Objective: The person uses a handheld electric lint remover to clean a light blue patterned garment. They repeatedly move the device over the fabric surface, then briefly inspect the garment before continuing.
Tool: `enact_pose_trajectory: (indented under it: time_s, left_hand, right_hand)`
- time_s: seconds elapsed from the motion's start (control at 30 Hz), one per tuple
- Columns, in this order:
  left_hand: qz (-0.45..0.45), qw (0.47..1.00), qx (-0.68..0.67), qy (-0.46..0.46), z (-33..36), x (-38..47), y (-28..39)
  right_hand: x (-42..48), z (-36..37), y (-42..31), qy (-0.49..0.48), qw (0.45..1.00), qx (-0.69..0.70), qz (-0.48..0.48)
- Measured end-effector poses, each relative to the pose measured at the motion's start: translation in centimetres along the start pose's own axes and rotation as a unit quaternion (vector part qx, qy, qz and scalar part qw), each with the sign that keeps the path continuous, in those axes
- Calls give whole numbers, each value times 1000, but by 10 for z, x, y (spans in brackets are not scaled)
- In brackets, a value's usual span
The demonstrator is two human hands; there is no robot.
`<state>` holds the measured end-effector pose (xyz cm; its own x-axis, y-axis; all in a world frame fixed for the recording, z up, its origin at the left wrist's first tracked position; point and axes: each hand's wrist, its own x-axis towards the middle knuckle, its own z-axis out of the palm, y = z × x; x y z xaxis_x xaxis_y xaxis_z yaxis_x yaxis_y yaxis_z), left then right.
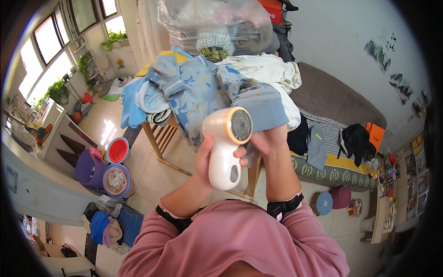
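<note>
My left hand (203,157) is wrapped around a white fabric shaver (221,152), its round metal mesh head (241,125) facing up and to the right. My right hand (271,140) holds the ribbed blue edge (264,110) of a light blue patterned garment (197,81); its fingers are partly hidden under the cloth and behind the shaver. The shaver's head is just left of that edge; whether they touch I cannot tell. The garment lies spread over a pile of clothes, with a white garment (273,72) to the right and pale blue cloth (136,104) to the left.
A wooden-legged stand (154,138) bears the clothes. Behind them is a large clear plastic bag (218,24) of textiles. At left stand a purple bucket (88,168), a red basin (117,150) and a blue wire crate (129,221). A sofa (335,93) and low stools (323,203) are at right.
</note>
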<state>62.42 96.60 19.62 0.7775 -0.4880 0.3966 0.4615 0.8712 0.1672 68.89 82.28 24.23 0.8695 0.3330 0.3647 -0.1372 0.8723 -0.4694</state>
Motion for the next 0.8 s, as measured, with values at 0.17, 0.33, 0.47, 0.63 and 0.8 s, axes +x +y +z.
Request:
enact_pose_trajectory:
  time_s: [0.17,0.33,0.47,0.63,0.8]
  left_hand:
    - [-5,991,130,24,6,-9,4]
    - [42,931,355,75,13,-22,28]
    - [153,774,606,96,31,-12,35]
    - [209,583,784,46,54,3,31]
    - [169,562,806,77,46,-1,34]
  right_hand:
    - [-3,-2,-15,-84,996,-5,13]
    - [-8,-9,-18,-54,998,14,4]
    - [-10,-8,-2,-112,994,6,12]
    - [-12,-4,18,-72,997,-23,33]
    - [-17,-10,21,-55,998,-36,-10]
